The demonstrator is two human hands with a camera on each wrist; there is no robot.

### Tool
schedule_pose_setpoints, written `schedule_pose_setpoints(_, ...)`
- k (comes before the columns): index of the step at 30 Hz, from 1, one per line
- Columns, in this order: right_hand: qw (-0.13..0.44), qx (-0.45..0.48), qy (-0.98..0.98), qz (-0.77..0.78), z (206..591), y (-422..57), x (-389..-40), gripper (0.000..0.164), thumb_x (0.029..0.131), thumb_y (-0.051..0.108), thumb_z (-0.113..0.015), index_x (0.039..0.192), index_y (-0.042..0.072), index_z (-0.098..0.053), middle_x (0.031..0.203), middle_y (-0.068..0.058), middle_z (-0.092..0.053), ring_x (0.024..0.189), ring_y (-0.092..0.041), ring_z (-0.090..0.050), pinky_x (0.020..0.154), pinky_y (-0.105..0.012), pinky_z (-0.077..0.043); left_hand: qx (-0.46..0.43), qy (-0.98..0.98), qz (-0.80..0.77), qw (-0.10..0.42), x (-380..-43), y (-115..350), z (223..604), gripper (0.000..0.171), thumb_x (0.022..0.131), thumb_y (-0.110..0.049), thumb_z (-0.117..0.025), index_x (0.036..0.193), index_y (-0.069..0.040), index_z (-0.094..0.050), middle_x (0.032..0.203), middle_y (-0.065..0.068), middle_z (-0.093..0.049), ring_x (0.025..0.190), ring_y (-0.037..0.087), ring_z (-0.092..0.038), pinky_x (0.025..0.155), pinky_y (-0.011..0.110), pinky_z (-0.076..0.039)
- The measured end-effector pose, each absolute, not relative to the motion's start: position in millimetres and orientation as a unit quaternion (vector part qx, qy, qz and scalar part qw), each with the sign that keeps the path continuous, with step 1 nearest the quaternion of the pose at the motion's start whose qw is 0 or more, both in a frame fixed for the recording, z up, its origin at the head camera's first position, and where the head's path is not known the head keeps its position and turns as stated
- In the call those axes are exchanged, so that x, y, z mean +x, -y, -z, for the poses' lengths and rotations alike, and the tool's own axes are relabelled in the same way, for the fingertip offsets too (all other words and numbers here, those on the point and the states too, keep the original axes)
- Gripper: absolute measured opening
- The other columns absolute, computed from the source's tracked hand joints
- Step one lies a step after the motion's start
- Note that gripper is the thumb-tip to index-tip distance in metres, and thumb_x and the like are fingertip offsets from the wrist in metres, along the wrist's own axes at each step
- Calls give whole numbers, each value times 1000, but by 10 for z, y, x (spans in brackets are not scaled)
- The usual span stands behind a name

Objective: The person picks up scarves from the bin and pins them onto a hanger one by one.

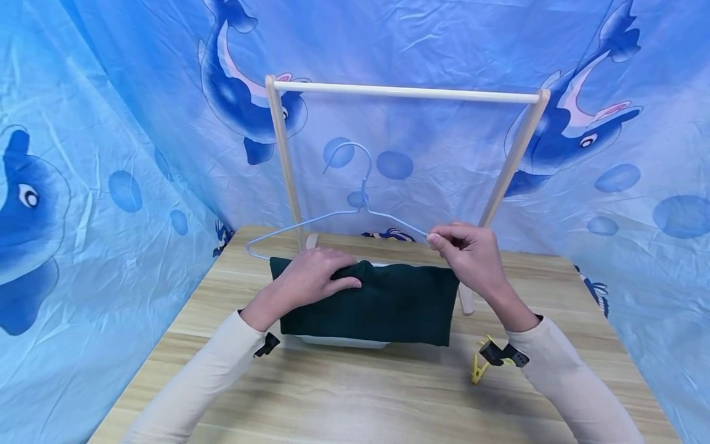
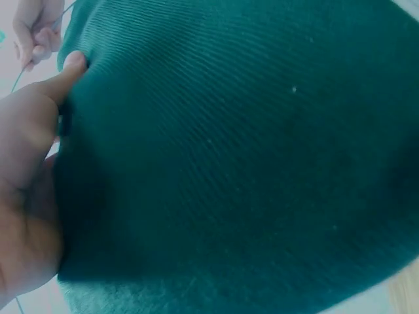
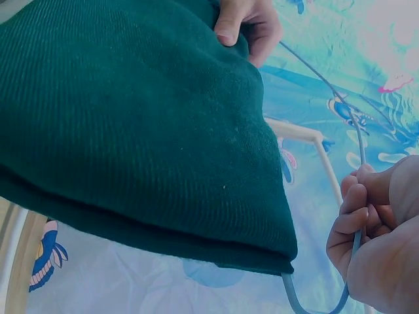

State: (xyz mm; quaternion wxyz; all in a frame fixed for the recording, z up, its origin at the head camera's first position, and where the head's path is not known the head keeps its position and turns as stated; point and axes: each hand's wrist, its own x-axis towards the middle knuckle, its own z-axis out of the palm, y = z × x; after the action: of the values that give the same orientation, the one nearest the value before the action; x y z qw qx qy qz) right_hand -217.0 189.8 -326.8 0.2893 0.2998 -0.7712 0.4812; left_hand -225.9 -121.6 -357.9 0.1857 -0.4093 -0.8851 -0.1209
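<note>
A dark green ribbed cloth (image 1: 388, 302) hangs folded over the lower bar of a light blue wire hanger (image 1: 327, 216). My left hand (image 1: 316, 277) grips the cloth's top fold, thumb on the near face and fingers behind it, as the left wrist view also shows with the thumb (image 2: 69, 75). My right hand (image 1: 471, 256) pinches the hanger's right shoulder wire. In the right wrist view, the wire runs through the curled right fingers (image 3: 353, 222), and the hanger's rounded end comes out beside the cloth's corner. The hanger's hook points up and left.
Behind the hanger stands a wooden rack with a white crossbar (image 1: 405, 92). A white tray (image 1: 344, 341) shows partly from under the cloth. On the wood-grain table (image 1: 355, 401) lies a yellow clip (image 1: 478, 369) near my right wrist. Blue dolphin-print curtains (image 1: 444, 43) surround the table.
</note>
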Motion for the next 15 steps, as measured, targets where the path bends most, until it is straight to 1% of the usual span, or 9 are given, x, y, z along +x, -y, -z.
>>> schedule_pose_setpoints(2,288,300,773,-479,3266,-1907,-2172,13,90,-8,-72,89,3,-80,69,-2,-60,58,-10,-47,52,-20,-38,-398,887,132,194,-2221,1233,3565,41,95,-45,-70,120,-13,-73,115,3,-75,105,19,-72,90,38,-57)
schedule_pose_setpoints(5,285,301,775,-477,3252,-1919,-2170,11,90,-7,-73,89,2,-79,68,-2,-59,57,-10,-47,52,-20,-39,-390,876,165,229,-2138,1270,3529,42,95,-43,-72,123,-12,-72,119,4,-74,111,19,-70,93,40,-56)
schedule_pose_setpoints(9,280,304,776,-476,3235,-1929,-2166,11,90,-8,-73,89,1,-79,68,-3,-58,57,-10,-48,53,-20,-40,-392,850,212,281,-2011,1339,3465,37,93,-35,-76,121,-11,-73,118,3,-74,110,19,-70,93,40,-56)
schedule_pose_setpoints(11,281,304,776,-476,3230,-1932,-2164,12,90,-7,-73,89,2,-79,68,-3,-58,57,-10,-48,53,-20,-40,-392,840,232,296,-1957,1379,3428,34,92,-31,-77,120,-11,-73,116,3,-75,109,19,-71,96,42,-55)
schedule_pose_setpoints(15,284,302,777,-474,3224,-1938,-2160,13,90,-7,-73,89,4,-79,68,-3,-59,57,-10,-48,53,-20,-40,-391,822,259,323,-1882,1467,3349,32,92,-29,-77,118,-10,-74,113,3,-76,107,21,-71,95,44,-55)
